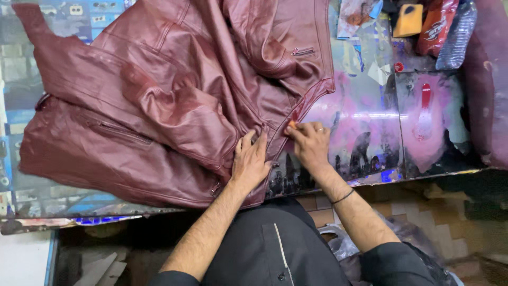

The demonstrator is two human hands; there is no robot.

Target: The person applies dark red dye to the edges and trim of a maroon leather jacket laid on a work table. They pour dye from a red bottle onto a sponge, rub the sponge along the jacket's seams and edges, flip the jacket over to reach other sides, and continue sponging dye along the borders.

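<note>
Paint-stained table (pixel 365 114) bears glossy, creased maroon jacket (pixel 159 90).

Small orange piece (pixel 291 125) at right hand (pixel 312 144) fingertips: too small to identify. Jacket (pixel 159 95) top cut off by frame edge. Bench (pixel 370 132) beneath jacket hidden.

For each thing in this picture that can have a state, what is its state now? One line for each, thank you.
Dark red leather jacket: spread out and crumpled on the table.
Jacket's small chest zipper: closed.
Left hand: flat, pressing the jacket's edge.
Right hand: pinching a small orange piece against the hem.
Clear plastic bottle: lying down.
Paint-stained table: smeared pink.
</note>
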